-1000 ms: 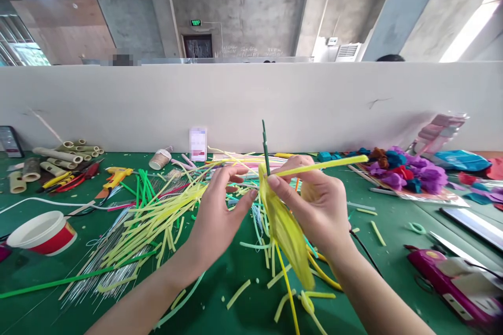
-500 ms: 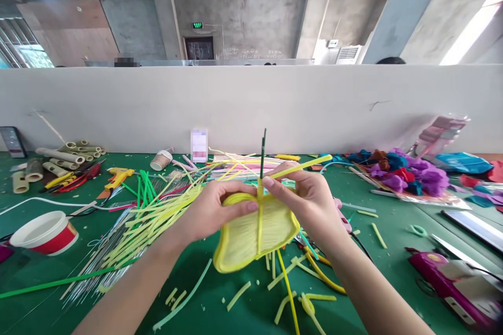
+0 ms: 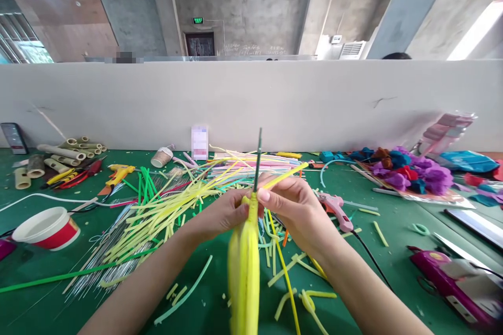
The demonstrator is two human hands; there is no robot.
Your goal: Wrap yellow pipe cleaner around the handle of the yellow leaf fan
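Here's the yellow piece, hanging edge-on over the bench, body formed, neck apparently part-wrapped. The left hand pinches that neck; the right hand clasps a yellow strip against it. The strip's tail juts free, so binding looks unfinished; the green stem rises bare above. Loose pale strips lie left.

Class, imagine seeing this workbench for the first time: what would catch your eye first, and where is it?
First, the bright yellow piece with its dark green stem, held at centre by the left hand and right hand. Next, the pale yellow strips spread to the left on the green table, then the purple crumpled pieces at far right.
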